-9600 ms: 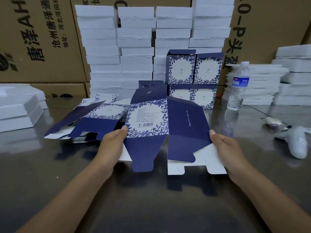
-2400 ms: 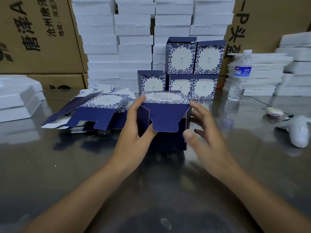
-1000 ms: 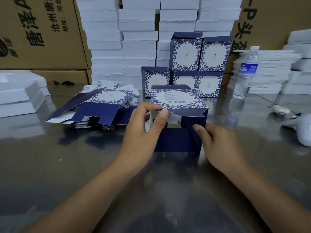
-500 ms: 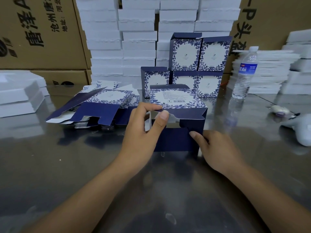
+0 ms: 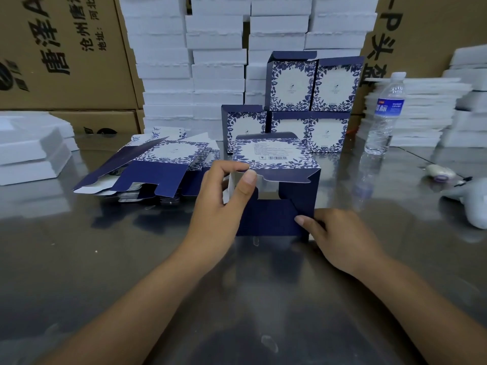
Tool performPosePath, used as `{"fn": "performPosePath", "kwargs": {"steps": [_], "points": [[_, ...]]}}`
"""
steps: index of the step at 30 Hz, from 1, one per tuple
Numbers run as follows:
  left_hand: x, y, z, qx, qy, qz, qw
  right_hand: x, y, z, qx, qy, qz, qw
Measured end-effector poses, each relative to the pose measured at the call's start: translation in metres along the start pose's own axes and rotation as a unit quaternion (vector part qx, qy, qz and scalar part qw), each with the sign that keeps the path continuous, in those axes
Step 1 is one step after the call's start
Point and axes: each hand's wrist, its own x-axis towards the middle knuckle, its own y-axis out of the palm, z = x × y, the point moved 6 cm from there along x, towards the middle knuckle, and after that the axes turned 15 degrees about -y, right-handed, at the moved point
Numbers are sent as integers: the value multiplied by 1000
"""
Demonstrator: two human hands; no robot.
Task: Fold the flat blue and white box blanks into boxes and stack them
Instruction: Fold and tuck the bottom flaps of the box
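Two bare forearms enter from the near edge, with no sleeve, watch, ring or glove visible. The left hand (image 5: 224,204) and the right hand (image 5: 340,238) both show short, plain fingernails, and the wrists are bare too.

The left hand (image 5: 224,204) pinches with thumb and finger. The right hand (image 5: 340,238) lies low, thumb pressing forward.

Beyond the left hand (image 5: 224,206), a brown carton (image 5: 60,54) is showing black characters "唐泽" and smaller "沧州". Beyond the right hand (image 5: 342,238), another carton (image 5: 411,30) is showing "P头". The box (image 5: 274,156) between the hands is carrying a barcode, print unreadable.
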Motion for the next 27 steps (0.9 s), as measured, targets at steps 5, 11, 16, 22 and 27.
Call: {"fn": "performPosePath", "kwargs": {"steps": [5, 11, 16, 22, 27], "points": [[4, -6, 1, -41, -10, -10, 999, 1, 1, 7, 12, -60, 13, 998], [7, -15, 3, -43, -34, -55, 997, 1, 1, 12, -30, -94, 19, 995], [9, -16, 5, -53, -34, -65, 996, 1, 3, 15, -18, -116, 26, 993], [9, -15, 5, -47, -24, -55, 997, 0, 1, 14, -10, -112, 14, 994], [7, -11, 1, -39, -13, -33, 999, 0, -5, 12, 45, -63, -68, 995]]}}
